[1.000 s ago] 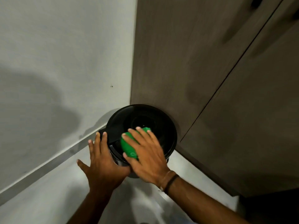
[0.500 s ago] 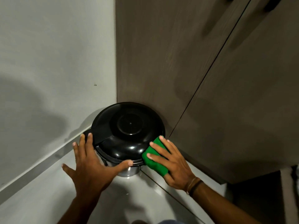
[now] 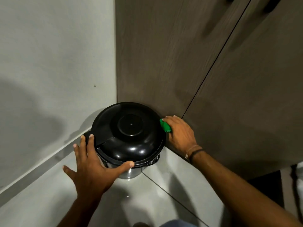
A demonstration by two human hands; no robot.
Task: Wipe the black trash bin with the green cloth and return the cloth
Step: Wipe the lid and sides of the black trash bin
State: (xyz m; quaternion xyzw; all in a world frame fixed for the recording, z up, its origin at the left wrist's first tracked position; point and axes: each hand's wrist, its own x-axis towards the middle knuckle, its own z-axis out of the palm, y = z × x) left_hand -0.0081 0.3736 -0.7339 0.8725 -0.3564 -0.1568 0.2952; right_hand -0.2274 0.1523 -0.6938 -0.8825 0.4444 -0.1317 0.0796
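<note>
A round trash bin with a glossy black lid (image 3: 129,128) and a shiny metal body stands on the floor in the corner between wall and cupboard. My left hand (image 3: 91,167) rests flat against the bin's near-left side, fingers spread, thumb along the lid's lower rim. On the lid's right rim my right hand (image 3: 178,133) presses the green cloth (image 3: 165,126). Only a small strip of cloth shows between the hand and the lid.
A brown wooden cupboard (image 3: 188,63) with two doors rises right behind the bin. A grey-white wall (image 3: 49,54) with a skirting strip runs on the left. The floor (image 3: 147,199) is pale glossy tile with a dark joint line.
My right hand slid the cloth from the top of the lid down to its near-right edge, then round to the far-right rim. The left hand kept its hold on the bin.
</note>
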